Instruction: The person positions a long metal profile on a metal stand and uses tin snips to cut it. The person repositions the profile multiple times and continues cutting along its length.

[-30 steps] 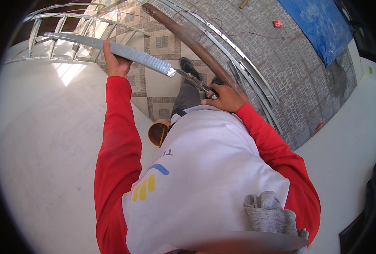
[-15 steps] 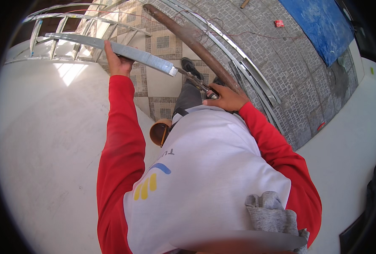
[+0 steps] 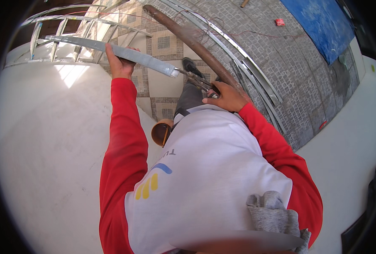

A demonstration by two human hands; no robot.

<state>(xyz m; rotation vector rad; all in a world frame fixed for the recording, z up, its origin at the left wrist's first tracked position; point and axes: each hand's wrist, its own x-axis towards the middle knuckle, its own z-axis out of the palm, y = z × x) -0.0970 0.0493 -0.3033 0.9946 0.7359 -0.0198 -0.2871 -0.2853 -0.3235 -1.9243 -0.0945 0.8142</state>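
Observation:
A long galvanized metal profile [image 3: 148, 62] slants across the upper left, its near end pointing at my body. My left hand [image 3: 120, 65] is closed around it partway along, with the thumb on the near side. At the profile's near end are the jaws of metal pliers [image 3: 193, 78]; whether they bite on its edge is too small to tell. My right hand [image 3: 228, 97] is wrapped around the pliers' handles close to my waist, and the palm and some fingers are hidden.
An aluminium ladder [image 3: 60, 36] lies at the upper left beside a white wall. A rusty pipe [image 3: 192, 42] and several metal profiles [image 3: 255, 72] stretch over the paving. A brown pouch [image 3: 159, 132] hangs at my left hip. Farther right is a blue tarp [image 3: 323, 29].
The profile's near end has shifted slightly right and appears rolled a little, showing a flatter face. My left hand has moved slightly with it; my right hand keeps nearly the same place.

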